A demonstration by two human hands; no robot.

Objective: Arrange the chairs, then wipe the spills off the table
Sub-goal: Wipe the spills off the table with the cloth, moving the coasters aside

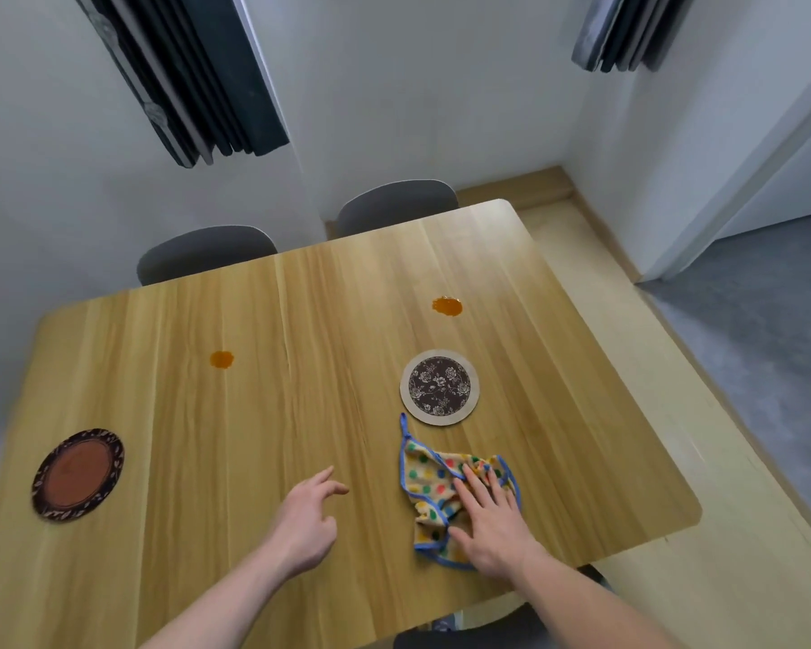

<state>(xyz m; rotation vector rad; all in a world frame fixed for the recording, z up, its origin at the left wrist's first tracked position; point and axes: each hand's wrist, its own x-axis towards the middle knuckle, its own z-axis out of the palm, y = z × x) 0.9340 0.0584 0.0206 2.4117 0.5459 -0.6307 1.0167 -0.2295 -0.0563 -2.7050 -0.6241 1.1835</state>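
Cloth (pixel 434 489) partly hidden under right hand (pixel 492 526).

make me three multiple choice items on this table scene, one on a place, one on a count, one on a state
1. Where does the round floral coaster lie?
A. just beyond the spotted blue-edged cloth
B. at the table's left edge
C. on a chair

2. How many orange spills show on the wooden table?
A. one
B. two
C. four

3. What is the right hand doing?
A. hanging off the table
B. lifting a coaster
C. lying flat on the cloth

Answers:
1 A, it sits just past the cloth.
2 B, one spill left, another right.
3 C, fingers spread over the fabric.
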